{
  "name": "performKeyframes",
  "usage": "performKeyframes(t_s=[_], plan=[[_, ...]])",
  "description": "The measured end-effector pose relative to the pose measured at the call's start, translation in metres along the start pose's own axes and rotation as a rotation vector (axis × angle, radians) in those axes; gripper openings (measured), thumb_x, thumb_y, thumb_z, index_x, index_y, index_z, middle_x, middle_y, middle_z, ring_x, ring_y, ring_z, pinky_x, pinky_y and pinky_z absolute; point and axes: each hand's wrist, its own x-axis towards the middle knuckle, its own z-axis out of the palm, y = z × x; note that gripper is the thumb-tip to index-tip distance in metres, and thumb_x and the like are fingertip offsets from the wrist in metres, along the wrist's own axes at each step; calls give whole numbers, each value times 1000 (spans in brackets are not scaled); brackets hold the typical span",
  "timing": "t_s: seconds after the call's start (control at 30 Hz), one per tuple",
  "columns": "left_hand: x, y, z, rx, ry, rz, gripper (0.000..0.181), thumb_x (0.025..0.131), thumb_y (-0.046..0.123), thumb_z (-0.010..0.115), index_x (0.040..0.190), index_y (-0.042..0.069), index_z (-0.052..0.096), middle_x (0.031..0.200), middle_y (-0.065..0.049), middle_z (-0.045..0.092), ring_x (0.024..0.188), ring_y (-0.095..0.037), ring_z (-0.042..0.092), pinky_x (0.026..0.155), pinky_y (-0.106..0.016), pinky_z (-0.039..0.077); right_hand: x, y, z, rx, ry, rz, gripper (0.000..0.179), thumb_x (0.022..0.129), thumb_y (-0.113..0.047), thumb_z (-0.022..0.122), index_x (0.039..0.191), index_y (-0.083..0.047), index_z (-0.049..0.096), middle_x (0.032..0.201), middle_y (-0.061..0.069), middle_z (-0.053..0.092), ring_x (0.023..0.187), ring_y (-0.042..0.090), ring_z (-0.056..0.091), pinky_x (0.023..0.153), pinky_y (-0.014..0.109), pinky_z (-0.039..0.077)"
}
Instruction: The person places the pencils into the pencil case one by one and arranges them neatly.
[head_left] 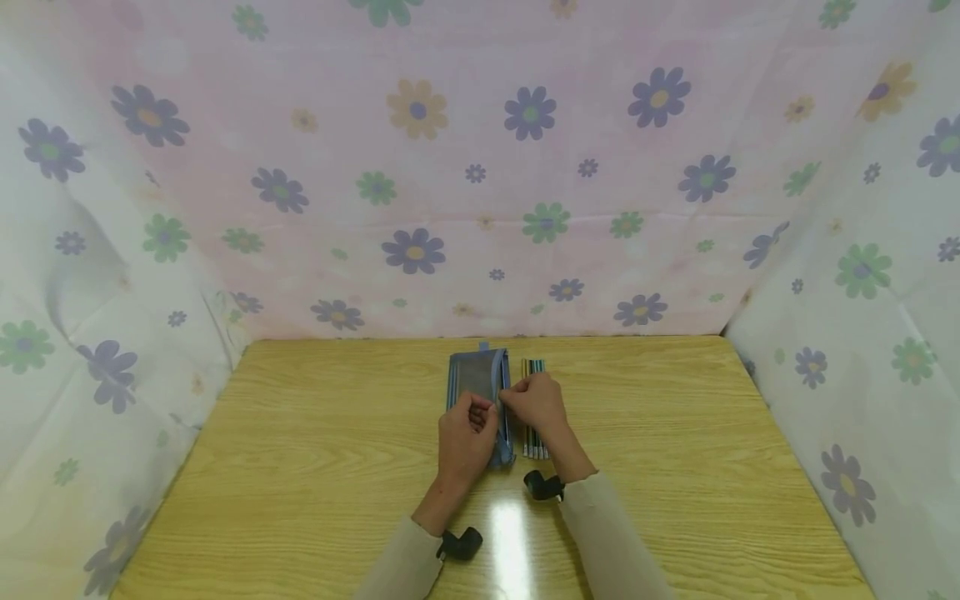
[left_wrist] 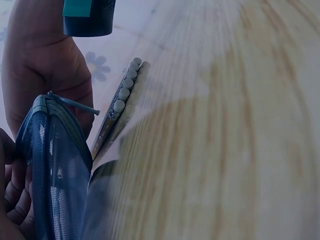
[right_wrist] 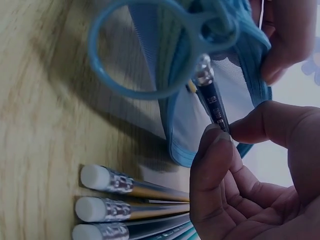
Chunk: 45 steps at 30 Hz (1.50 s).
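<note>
A blue zippered mesh pencil pouch (head_left: 474, 372) lies on the table with its long side parted. My left hand (head_left: 467, 440) pinches the edge of the opening; in the right wrist view its fingertips (right_wrist: 280, 65) are on the pouch's rim. Between thumb and forefinger, my right hand (head_left: 537, 402) pinches a dark pencil (right_wrist: 216, 104) with a silver ferrule, which lies within the pouch's mouth. A blue ring (right_wrist: 95, 55) hangs from the zipper end. Another yellowish piece inside the pouch is mostly hidden. Right of the pouch, several pencils (head_left: 536, 450) lie side by side, eraser ends toward me.
The wooden table (head_left: 337, 467) reaches back to a flower-printed cloth (head_left: 480, 192), which also hangs at both sides. Black wrist cameras (head_left: 461, 544) sit at both cuffs. The loose pencils lie beneath and beside my right hand.
</note>
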Motion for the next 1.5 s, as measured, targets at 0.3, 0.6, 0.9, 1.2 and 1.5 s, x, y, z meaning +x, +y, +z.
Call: performKeyframes(t_s=[0.3,0.6,0.9,1.2,1.5], plan=[[0,2,0,-6,-10,-14,8,98,5,72,95,11,67,78,2,67,63,-6,62,56,-25,56,0,1,1,0,-4,0,19,90,-17,77,79,-2,81,60,4,70,52,17,66,51,32,54],[0,4,-1,-4,-1,-13,8,98,4,71,95,10,67,78,1,68,64,-6,63,57,-25,56,-4,-1,-6,3,-5,28,18,90,-18,76,83,-3,82,65,6,73,59,24,72,54,33,57],[0,5,-1,-7,-1,1,8,98,3,71,95,9,67,79,1,68,65,-6,63,57,-25,56,-7,3,-17,-8,22,74,15,86,-15,73,85,-3,82,67,6,74,55,17,69,56,33,58],[0,4,-1,2,-5,-2,7,98,4,71,95,8,67,79,0,68,65,-7,63,58,-25,56,-8,8,-25,-38,39,66,15,88,-16,75,85,-4,82,67,3,72,56,15,66,55,32,55],[0,5,-1,4,-5,14,6,98,5,72,95,8,67,78,0,68,65,-7,63,57,-25,56,-10,13,-33,-94,65,47,13,87,-14,76,87,-3,82,78,8,76,64,19,68,62,38,59]])
